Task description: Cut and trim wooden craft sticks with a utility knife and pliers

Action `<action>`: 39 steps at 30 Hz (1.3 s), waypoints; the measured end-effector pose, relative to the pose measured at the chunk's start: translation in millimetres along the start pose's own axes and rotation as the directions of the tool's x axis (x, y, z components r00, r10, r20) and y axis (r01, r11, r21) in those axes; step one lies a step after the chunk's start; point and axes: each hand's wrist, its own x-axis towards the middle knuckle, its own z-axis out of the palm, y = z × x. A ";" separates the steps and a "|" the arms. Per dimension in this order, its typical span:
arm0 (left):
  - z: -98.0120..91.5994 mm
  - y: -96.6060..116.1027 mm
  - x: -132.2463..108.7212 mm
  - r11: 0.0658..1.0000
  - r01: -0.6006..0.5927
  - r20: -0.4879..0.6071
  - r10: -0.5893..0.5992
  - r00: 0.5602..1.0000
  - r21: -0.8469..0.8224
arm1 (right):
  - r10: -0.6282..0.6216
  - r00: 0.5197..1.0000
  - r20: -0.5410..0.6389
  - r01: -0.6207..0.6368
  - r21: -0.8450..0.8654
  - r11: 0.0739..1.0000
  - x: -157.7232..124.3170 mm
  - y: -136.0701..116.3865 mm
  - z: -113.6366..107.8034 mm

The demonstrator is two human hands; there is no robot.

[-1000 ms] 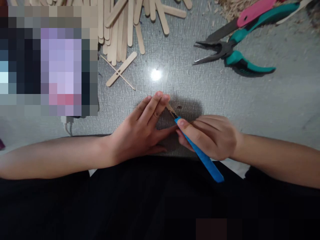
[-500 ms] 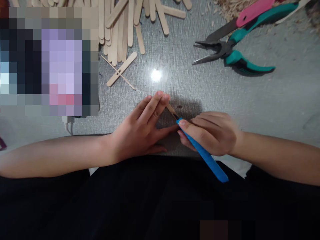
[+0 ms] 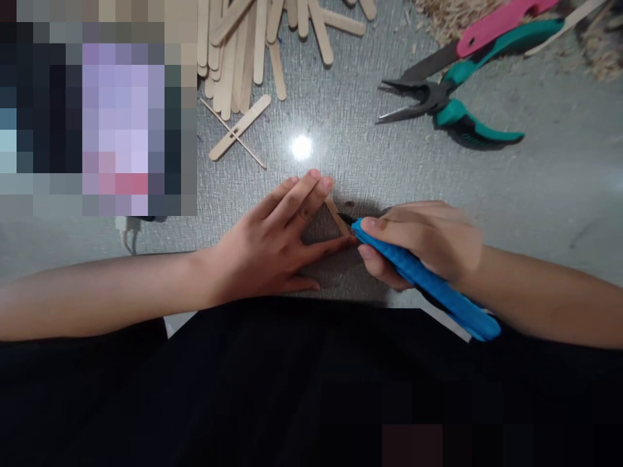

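Note:
My left hand [image 3: 277,237] lies on the grey table with its fingers stretched out. Index fingertip and thumb press down the two ends of a small wooden craft stick [image 3: 337,213], whose ends are partly hidden under them. In my right hand [image 3: 421,237] is a utility knife [image 3: 428,279] with a blue handle, gripped between thumb and fingers. Its dark blade tip touches or hovers just over the stick; I cannot tell which. Beyond my left hand, a thin wooden sliver [image 3: 250,150] lies across another craft stick [image 3: 257,111] that has a small slot in its middle.
Many loose craft sticks [image 3: 260,45] are heaped at the back. Pliers with teal handles [image 3: 440,97] lie open at the back right, against a pink-handled blade tool [image 3: 491,29]. Wood shavings [image 3: 440,16] are piled behind them. A white cable [image 3: 125,233] is at the left.
My right hand has turned the knife so its handle slants flatter to the right, and its blade has swung to the stick's right side. The left hand keeps its place on the stick.

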 end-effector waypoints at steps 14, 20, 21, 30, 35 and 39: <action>6.6 -4.5 -3.9 1.000 0.003 -0.326 0.006 0.946 0.029 | -0.198 0.976 -0.091 0.185 -0.132 0.974 -0.3 1.8 6.2; 3.7 -14.7 6.3 0.983 0.047 -0.330 -0.105 0.938 -0.177 | -0.228 0.972 -0.062 0.222 -0.083 0.971 0.5 2.7 5.7; 3.6 -17.7 8.1 0.977 0.056 -0.313 -0.121 0.942 -0.208 | -0.247 0.967 -0.056 0.243 -0.071 0.967 1.2 2.9 5.7; 10.0 -28.5 12.5 0.961 0.060 -0.312 -0.145 0.939 -0.268 | -0.311 0.950 -0.006 0.311 -0.034 0.950 3.3 7.7 10.4; 11.5 -32.2 11.7 0.965 0.079 -0.289 -0.153 0.945 -0.252 | -0.338 0.941 -0.014 0.337 -0.052 0.940 3.4 10.1 11.0; 5.2 -33.7 11.5 0.984 0.032 -0.253 -0.076 0.964 -0.173 | -0.349 0.937 -0.008 0.349 -0.016 0.937 4.7 10.1 7.8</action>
